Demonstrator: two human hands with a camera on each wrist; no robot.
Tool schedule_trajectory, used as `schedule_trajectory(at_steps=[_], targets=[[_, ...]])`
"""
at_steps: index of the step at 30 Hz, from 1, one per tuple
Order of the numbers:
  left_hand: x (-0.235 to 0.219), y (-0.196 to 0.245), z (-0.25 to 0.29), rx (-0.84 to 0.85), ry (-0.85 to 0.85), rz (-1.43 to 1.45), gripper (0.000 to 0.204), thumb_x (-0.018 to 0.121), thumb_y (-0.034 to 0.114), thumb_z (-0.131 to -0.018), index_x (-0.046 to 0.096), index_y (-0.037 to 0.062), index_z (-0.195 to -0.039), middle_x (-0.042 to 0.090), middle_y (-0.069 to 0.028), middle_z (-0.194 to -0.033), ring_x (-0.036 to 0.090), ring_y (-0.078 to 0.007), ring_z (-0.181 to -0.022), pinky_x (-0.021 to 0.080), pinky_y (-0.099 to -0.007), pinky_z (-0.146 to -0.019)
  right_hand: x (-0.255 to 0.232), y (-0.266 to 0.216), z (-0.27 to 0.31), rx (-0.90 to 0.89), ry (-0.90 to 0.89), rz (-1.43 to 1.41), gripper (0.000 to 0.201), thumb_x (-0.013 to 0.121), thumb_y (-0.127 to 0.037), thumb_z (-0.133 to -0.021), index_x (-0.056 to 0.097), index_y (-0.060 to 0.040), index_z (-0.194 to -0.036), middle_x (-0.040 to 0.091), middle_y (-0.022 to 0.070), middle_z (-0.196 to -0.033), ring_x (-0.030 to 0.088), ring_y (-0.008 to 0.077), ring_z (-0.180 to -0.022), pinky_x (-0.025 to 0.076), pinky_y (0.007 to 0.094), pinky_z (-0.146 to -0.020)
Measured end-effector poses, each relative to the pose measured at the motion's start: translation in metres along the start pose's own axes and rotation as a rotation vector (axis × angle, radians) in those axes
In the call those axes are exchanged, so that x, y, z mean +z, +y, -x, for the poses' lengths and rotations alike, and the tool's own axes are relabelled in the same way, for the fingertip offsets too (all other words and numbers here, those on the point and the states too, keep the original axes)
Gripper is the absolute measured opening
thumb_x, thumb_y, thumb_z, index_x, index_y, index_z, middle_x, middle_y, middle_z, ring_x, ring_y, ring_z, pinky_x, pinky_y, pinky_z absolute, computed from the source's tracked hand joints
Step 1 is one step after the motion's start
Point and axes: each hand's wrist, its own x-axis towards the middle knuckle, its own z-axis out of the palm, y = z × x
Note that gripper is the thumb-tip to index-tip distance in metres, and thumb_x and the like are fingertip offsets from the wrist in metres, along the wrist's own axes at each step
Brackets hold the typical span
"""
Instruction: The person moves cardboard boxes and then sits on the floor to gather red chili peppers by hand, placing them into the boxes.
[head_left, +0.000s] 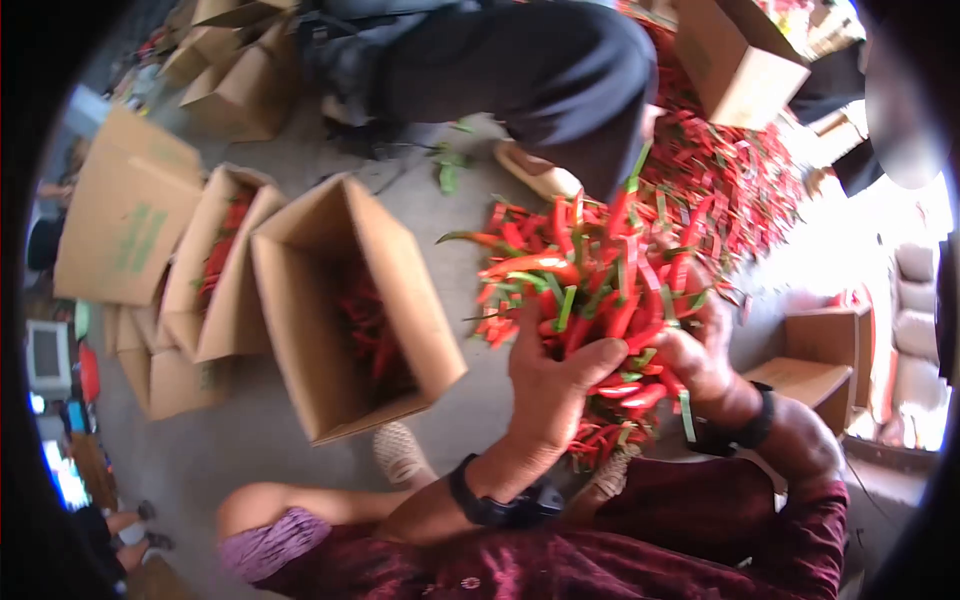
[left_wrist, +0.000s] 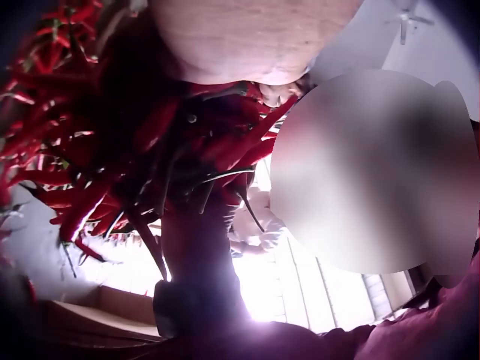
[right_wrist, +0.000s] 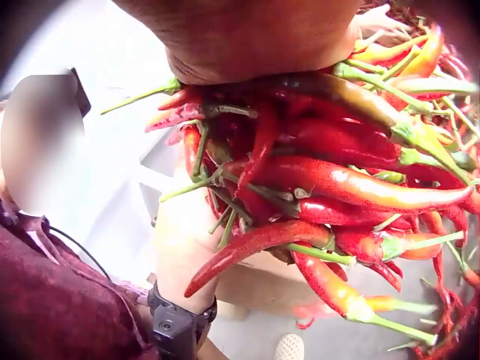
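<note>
A big bunch of red chili peppers (head_left: 610, 270) with green stems is held between both hands. My left hand (head_left: 550, 385) grips its near left side, the thumb laid across the peppers. On the right side my right hand (head_left: 705, 350) holds the same bunch, with fingers partly hidden behind it. In the right wrist view, chili peppers (right_wrist: 337, 180) stick out below the right hand (right_wrist: 255, 37), stems pointing several ways. The left wrist view has dark, backlit chili peppers (left_wrist: 97, 195) under the left hand (left_wrist: 255, 37). A loose pile of chilies (head_left: 600, 440) lies beneath the hands.
Left of the hands stands an open cardboard box (head_left: 420, 330) with chilies inside; another box (head_left: 185, 310) with chilies is beside it. A large chili heap (head_left: 740, 190) spreads at the back right. Another person's dark-clothed leg (head_left: 560, 80) is just ahead. A low wooden stool (head_left: 800, 380) stands right.
</note>
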Motion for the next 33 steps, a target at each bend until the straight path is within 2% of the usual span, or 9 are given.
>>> schedule_trajectory(at_steps=[7,9,16,21,24,25,28,31,33], targets=[[-0.025,0.109,0.013,0.287,-0.014,-0.019,0.065,0.082,0.012,-0.066,0.045,0.0012,-0.119,0.06,-0.0059,-0.105,0.059,-0.0128,-0.091,0.048,-0.0267,-0.081,0.095,-0.048,-0.059,-0.205,-0.199,-0.161,0.084,0.074,-0.017,-0.074,0.024,0.0061,-0.137,0.045,0.0183,-0.132,0.047,0.0242,-0.12,0.036,0.0365,-0.102],[-0.039,0.133,0.017,0.414,0.017,0.002,0.071,0.082,0.011,-0.064,0.044,0.0004,-0.122,0.059,-0.0067,-0.107,0.059,-0.0148,-0.092,0.048,-0.029,-0.084,0.128,-0.051,-0.072,-0.197,-0.236,-0.115,0.095,0.075,-0.034,-0.071,0.022,0.0037,-0.139,0.044,0.0168,-0.131,0.048,0.026,-0.118,0.039,0.0399,-0.101],[-0.104,0.183,0.028,0.662,0.23,-0.253,0.079,0.08,0.018,-0.067,0.037,-0.0041,-0.129,0.055,-0.0135,-0.116,0.057,-0.0217,-0.102,0.047,-0.0338,-0.09,0.22,0.002,-0.12,-0.5,-0.316,-0.276,0.073,0.075,-0.03,-0.072,0.043,0.0009,-0.13,0.058,0.012,-0.112,0.055,0.018,-0.103,0.043,0.0314,-0.09],[-0.176,0.167,0.004,0.485,0.563,-0.504,0.053,0.072,0.015,-0.075,0.049,-0.0011,-0.121,0.06,-0.0106,-0.106,0.06,-0.0187,-0.09,0.049,-0.0326,-0.081,0.249,0.084,-0.152,-0.465,-0.328,0.417,0.063,0.063,-0.041,-0.079,0.048,0.0052,-0.119,0.054,0.0254,-0.11,0.054,0.0384,-0.102,0.044,0.0424,-0.088],[-0.171,0.155,0.001,0.53,0.548,-1.225,0.032,0.068,0.011,-0.075,0.056,0.0005,-0.103,0.065,-0.0158,-0.089,0.064,-0.0264,-0.079,0.048,-0.0372,-0.072,0.235,0.082,-0.152,-0.247,-0.572,0.808,0.04,0.06,-0.025,-0.08,0.056,0.0076,-0.102,0.059,0.0263,-0.099,0.059,0.0385,-0.095,0.047,0.0415,-0.082],[-0.163,0.148,0.003,0.458,0.491,-1.426,0.032,0.067,0.009,-0.074,0.056,-0.0001,-0.103,0.064,-0.0159,-0.086,0.063,-0.0259,-0.077,0.048,-0.0363,-0.071,0.232,0.078,-0.155,-0.392,-0.798,1.102,0.022,0.058,-0.013,-0.074,0.059,0.0055,-0.085,0.063,0.0233,-0.087,0.062,0.0371,-0.084,0.049,0.039,-0.078],[-0.157,0.129,-0.006,0.006,0.38,-1.583,0.031,0.065,0.01,-0.073,0.056,-0.0006,-0.101,0.062,-0.0214,-0.085,0.06,-0.0368,-0.081,0.046,-0.0404,-0.072,0.197,0.055,-0.14,-0.598,-0.741,0.988,0.015,0.056,-0.008,-0.07,0.061,0.0035,-0.079,0.064,0.0222,-0.082,0.063,0.0363,-0.079,0.05,0.0387,-0.076],[-0.183,0.091,-0.013,-0.289,0.252,-1.833,0.033,0.062,0.01,-0.075,0.056,-0.0052,-0.104,0.062,-0.0251,-0.092,0.061,-0.0362,-0.086,0.047,-0.0378,-0.076,0.142,0.024,-0.129,-0.505,-0.719,0.615,0.021,0.054,-0.003,-0.074,0.061,0.0031,-0.092,0.063,0.0195,-0.083,0.062,0.0344,-0.079,0.049,0.0378,-0.072],[-0.183,0.098,-0.004,0.083,0.105,-1.785,0.027,0.06,0.01,-0.078,0.059,-0.0042,-0.101,0.064,-0.0225,-0.085,0.063,-0.036,-0.081,0.049,-0.0384,-0.072,0.098,0.02,-0.12,-0.458,-0.64,0.612,0.02,0.057,-0.007,-0.079,0.062,0.0036,-0.096,0.063,0.0177,-0.082,0.063,0.0282,-0.074,0.049,0.035,-0.067]])
